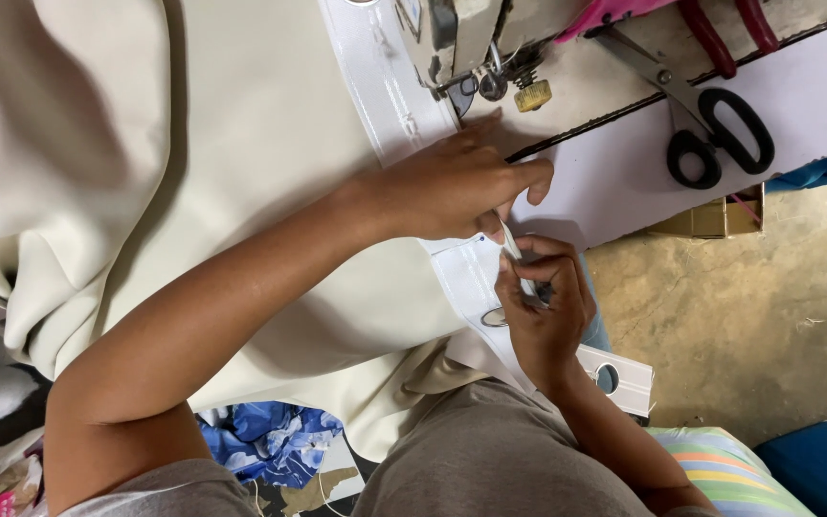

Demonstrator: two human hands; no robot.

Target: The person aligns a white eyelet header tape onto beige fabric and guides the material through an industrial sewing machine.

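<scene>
My left hand [457,182] lies flat on a white stiffening band [390,91] sewn along the edge of a large cream curtain fabric [193,144], just below the sewing machine's needle area [485,81]. My right hand [543,306] pinches the folded end of that white band at the table's near edge, fingers closed on it. The band has round eyelet holes [607,376] and its free end hangs past my right wrist.
Black-handled scissors [715,139] lie on the white table [624,172] at the right, with pink-handled tools [720,24] behind them. A small open box [715,218] sits under the table edge. Blue patterned cloth [265,440] lies by my lap; concrete floor at right.
</scene>
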